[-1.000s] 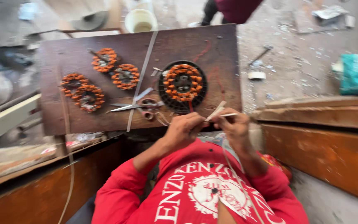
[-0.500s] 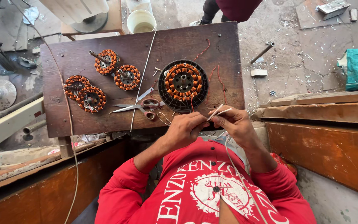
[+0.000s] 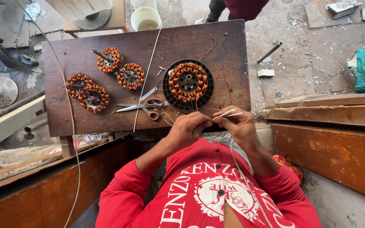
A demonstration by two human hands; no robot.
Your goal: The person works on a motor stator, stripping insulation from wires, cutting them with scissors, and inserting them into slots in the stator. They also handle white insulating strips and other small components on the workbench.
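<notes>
Pinching thin white sleeving [image 3: 229, 113] between both fingertips: left hand [image 3: 187, 128] and right hand [image 3: 238, 126] closed on it, near edge of wooden board [image 3: 85, 122], just near of the black-ringed copper stator [image 3: 188, 84].

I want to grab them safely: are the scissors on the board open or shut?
Open. The scissors lie flat on the wooden board, blades spread apart pointing left, red handles to the right.

Bare board [image 3: 85, 122] lies open left of the scissors [image 3: 142, 105]. Ahead, 1 large stator [image 3: 188, 84] blocks; 4 smaller windings [image 3: 100, 80] crowd the left.
</notes>
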